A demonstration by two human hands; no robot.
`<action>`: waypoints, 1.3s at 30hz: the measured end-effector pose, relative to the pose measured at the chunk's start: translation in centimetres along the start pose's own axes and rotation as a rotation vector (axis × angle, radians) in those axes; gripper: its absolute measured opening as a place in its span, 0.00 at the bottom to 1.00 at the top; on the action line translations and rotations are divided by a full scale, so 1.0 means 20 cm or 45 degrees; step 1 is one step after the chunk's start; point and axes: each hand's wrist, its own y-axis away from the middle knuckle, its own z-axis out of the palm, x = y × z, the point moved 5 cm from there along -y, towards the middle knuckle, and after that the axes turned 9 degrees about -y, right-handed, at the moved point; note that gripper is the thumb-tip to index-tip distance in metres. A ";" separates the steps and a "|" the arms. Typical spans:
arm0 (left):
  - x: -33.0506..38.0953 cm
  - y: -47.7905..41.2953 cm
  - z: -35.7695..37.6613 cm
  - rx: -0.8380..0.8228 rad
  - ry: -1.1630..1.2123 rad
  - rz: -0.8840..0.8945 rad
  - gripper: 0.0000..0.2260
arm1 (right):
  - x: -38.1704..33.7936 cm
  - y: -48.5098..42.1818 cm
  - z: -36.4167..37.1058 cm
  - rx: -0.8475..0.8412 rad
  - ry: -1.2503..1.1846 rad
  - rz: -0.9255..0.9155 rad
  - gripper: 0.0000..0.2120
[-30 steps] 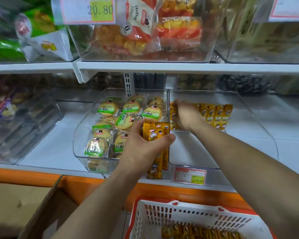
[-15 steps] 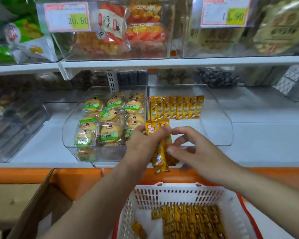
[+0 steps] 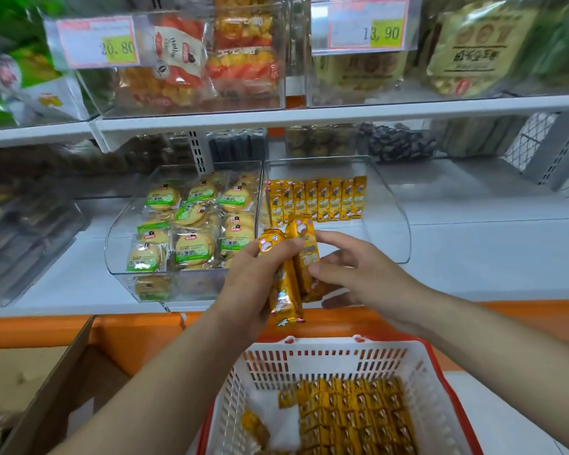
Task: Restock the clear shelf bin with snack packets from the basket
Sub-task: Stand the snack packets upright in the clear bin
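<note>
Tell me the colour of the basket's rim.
Red, around white slatted walls; the basket shows best in the head view.

Green-labelled biscuit packs (image 3: 194,247) fill a side bin (image 3: 117,247); a cardboard box (image 3: 40,399) sits lower left.

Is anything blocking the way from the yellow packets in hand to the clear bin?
Nothing visible does. Left hand and right hand hold the yellow packets before the clear bin; its top is open, and the row of packets stands at its back, bare floor nearer.
</note>
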 end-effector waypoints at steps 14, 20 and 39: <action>0.09 -0.14 -0.27 0.209 -0.329 0.110 0.34 | -0.05 -0.17 -0.16 0.511 0.039 -0.177 0.13; 0.13 -0.18 -0.39 0.184 -0.531 0.283 0.13 | -0.07 -0.62 -0.26 0.530 0.420 -0.299 0.20; 0.03 -0.26 -0.44 0.139 -0.566 0.245 0.21 | 0.22 -1.31 -0.29 0.564 1.211 -0.204 0.24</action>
